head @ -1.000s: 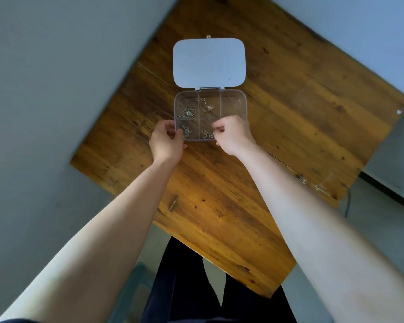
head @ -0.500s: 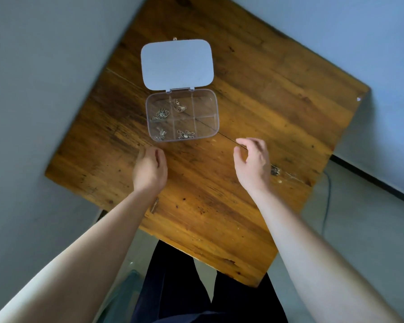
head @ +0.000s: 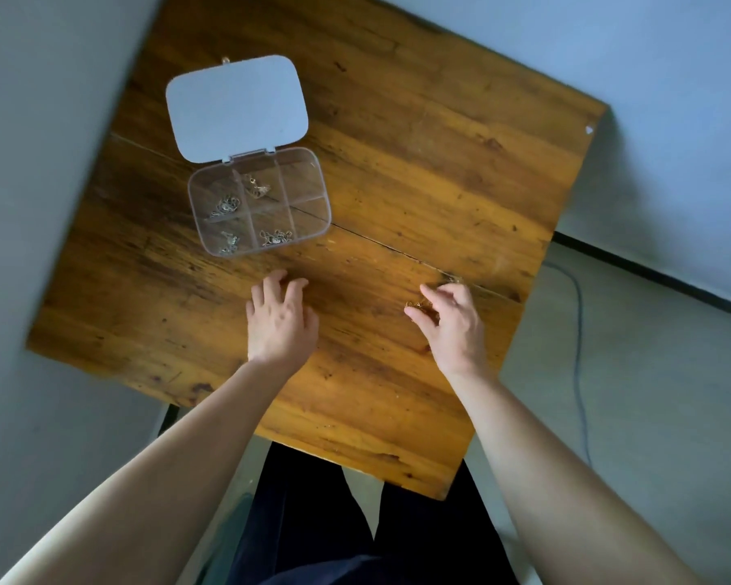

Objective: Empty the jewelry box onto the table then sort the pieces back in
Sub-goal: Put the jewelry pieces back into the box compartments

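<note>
A clear plastic jewelry box point(head: 309, 204) lies open on the wooden table point(head: 418, 162), its white lid point(head: 235, 107) folded back flat. Small metal pieces lie in several of its compartments, among them one cluster point(head: 224, 206) at the left and another point(head: 275, 237) at the front. My left hand point(head: 280, 318) rests flat on the wood just in front of the box, fingers apart and holding nothing. My right hand point(head: 450, 325) hovers further right, its thumb and fingers spread around a small gold piece point(head: 418, 306) on the table. Whether it grips the piece is unclear.
The table's right edge point(head: 532, 280) runs close to my right hand, with grey floor and a dark cable point(head: 579, 331) beyond. A crack point(head: 376, 242) crosses the tabletop from the box toward the right hand. My dark trousers point(head: 334, 521) show below the near edge.
Both hands let go of the box and drew back toward me. The right hand swung out to the right and now sits over a small gold piece.
</note>
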{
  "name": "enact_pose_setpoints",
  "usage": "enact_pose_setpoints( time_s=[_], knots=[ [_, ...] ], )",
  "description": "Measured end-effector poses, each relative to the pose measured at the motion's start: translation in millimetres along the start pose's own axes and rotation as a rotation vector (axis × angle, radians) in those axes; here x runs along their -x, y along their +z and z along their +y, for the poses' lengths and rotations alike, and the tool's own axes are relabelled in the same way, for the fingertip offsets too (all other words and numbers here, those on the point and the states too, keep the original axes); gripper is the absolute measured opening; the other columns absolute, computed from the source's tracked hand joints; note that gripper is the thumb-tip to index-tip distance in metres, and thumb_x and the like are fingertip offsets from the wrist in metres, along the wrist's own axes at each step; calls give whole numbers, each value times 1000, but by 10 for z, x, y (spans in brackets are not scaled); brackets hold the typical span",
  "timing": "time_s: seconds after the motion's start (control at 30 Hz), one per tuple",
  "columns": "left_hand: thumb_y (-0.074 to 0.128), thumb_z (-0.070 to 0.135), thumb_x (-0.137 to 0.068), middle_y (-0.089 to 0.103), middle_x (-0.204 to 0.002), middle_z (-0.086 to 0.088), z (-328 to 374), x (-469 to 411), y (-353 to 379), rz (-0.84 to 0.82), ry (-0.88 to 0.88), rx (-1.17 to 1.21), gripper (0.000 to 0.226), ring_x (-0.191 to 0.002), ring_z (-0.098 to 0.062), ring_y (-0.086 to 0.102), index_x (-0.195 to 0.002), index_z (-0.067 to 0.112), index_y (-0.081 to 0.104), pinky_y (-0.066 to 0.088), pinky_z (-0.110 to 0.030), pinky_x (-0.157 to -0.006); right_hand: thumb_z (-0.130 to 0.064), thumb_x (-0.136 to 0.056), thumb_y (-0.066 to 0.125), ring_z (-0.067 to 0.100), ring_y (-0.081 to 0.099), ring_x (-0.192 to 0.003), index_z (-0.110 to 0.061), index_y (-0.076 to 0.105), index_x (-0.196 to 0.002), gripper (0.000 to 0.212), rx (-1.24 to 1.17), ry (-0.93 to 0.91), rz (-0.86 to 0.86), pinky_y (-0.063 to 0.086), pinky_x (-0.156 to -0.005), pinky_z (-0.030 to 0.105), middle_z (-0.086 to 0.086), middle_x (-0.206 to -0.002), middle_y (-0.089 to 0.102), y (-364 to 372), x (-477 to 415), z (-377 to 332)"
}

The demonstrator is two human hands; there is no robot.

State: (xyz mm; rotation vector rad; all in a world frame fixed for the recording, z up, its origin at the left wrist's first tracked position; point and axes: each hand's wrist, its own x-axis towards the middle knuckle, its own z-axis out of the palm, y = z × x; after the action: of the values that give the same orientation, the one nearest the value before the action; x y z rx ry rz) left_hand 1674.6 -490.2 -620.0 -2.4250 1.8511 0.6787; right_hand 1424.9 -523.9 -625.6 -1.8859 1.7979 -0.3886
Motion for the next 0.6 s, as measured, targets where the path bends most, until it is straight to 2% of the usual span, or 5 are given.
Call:
enact_pose_setpoints(
  time_s=[0.23, 0.3, 0.4, 0.5, 0.6],
  knots=[
    [56, 12, -84, 40, -147, -15, 315, -237, -114, -52, 254, -15, 43, -126, -39, 41, -127, 9, 57, 43, -54, -95, -8, -73, 87, 16, 68, -57, -8, 80, -78, 9, -65, -101, -37, 60, -59, 28, 5, -77, 74, -43, -99, 64],
    [55, 14, -87, 32, -155, -13, 449, -355, -134, -81, 273, -43, 48, -132, -38, 36, -135, 11, 52, 40, -55, -99, -11, -70, 83, 10, 64, -56, -15, 77, -73, 8, -99, 38, -94, 58, -58, 25, -4, -67, 71, -69, -181, 30],
    [52, 19, -91, 19, -161, -9, 633, -538, -140, -95, 290, -79, 54, -140, -35, 28, -144, 14, 42, 36, -55, -103, -22, -70, 80, 0, 60, -59, -26, 66, -70, 14, -239, 405, -78, 46, -55, 16, -16, -61, 63, -131, -467, 22],
    [50, 24, -92, 9, -164, -6, 795, -694, -122, -138, 260, -116, 59, -147, -29, 15, -149, 19, 33, 32, -54, -107, -21, -75, 75, 6, 68, -72, -30, 64, -83, 16, -461, 628, 64, 58, -64, 26, -9, -79, 70, -281, -940, 39],
    [52, 26, -90, 7, -164, -4, 911, -748, -85, -178, 190, -142, 63, -148, -27, 9, -149, 23, 31, 27, -54, -108, -16, -88, 69, 13, 73, -81, -27, 66, -100, 17, -586, 669, 225, 62, -77, 33, -3, -94, 72, -450, -1448, 81]
  ],
)
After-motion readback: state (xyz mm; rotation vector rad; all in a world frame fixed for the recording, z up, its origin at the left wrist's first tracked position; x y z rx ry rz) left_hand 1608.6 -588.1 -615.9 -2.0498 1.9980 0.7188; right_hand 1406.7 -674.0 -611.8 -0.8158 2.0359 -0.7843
